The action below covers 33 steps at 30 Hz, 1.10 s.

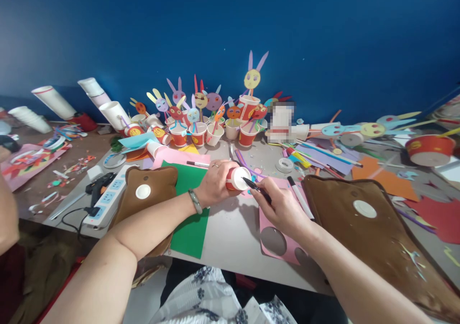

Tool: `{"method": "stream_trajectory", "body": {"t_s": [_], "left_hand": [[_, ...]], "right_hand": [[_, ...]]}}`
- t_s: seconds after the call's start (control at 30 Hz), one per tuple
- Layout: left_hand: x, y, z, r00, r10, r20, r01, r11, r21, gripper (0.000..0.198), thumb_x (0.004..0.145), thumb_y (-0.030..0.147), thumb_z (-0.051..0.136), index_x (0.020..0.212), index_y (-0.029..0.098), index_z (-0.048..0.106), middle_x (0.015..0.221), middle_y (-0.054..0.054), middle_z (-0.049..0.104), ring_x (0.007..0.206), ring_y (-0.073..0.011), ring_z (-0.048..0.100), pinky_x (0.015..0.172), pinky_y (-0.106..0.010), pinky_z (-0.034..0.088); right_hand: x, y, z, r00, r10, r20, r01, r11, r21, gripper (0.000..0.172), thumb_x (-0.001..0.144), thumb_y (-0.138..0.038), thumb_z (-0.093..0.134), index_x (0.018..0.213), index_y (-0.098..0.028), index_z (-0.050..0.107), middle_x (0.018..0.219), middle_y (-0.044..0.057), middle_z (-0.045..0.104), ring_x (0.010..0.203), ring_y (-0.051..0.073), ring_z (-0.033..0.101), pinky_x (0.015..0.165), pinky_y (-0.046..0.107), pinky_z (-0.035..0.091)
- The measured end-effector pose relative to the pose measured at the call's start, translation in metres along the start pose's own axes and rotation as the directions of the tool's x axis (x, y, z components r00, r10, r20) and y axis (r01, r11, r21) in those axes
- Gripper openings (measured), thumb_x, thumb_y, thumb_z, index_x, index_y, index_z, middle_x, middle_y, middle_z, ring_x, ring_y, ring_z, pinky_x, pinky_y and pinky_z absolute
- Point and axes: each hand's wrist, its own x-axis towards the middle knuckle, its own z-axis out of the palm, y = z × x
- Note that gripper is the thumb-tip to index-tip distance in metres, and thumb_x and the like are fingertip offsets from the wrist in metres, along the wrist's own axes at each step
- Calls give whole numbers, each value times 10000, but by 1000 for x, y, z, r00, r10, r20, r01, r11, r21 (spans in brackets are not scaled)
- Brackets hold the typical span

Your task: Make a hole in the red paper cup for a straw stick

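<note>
My left hand (216,182) is wrapped round a small red and white paper cup (240,178), tilted so that a round white end faces right and up. A slim black pointed tool (256,186) sits in the closed fingers of my right hand (278,204), its tip at the white end of the cup. Whether it is a pen or scissors I cannot make out. Under my left hand lies green paper (189,233). Pink paper with round holes cut out (280,254) lies below my right hand, beside a white marker with a black cap (301,198).
Paper cups with paper rabbit heads (197,134) stand along the blue wall. Brown hot-water bags (149,214) lie on both sides. A power strip (109,197) and a black glue gun (98,187) are at left. Another person's arm (7,214) shows at the far left.
</note>
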Motion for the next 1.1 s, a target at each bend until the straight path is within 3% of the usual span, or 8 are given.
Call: {"method": "stream_trajectory", "body": {"t_s": [0.37,0.6,0.93,1.1], "left_hand": [[3,-1,-2,997,17,70,-10,995,-104,585,777,576,679,1178,190,497,1127,-123,667,1054,-275,630,932,-442,443],[4,-1,-3,997,69,41,-64,991,-122,572,753,497,731,1171,194,482,1110,-115,677,1020,-262,647,912,-433,451],[4,-4,-2,995,62,84,-50,990,-132,577,725,502,748,1154,193,516,1097,-114,684,1031,-273,653,932,-445,434],[7,-3,-6,985,171,30,-166,979,-118,591,763,504,713,1207,192,480,1102,-122,666,1063,-273,639,959,-456,420]], "right_hand": [[0,0,-6,998,-63,30,65,996,-58,189,986,-382,402,859,-242,410,567,-33,511,448,155,473,475,257,295],[0,-1,-10,995,-89,47,93,993,-79,219,992,-385,389,822,-252,356,551,-38,486,435,151,449,463,250,269],[0,5,-12,992,-106,61,112,989,-95,206,985,-383,412,839,-238,404,559,-30,520,439,141,458,474,253,256],[0,8,-15,991,-122,60,127,986,-109,219,991,-385,409,833,-233,414,560,-25,528,438,135,452,481,260,256]]}}
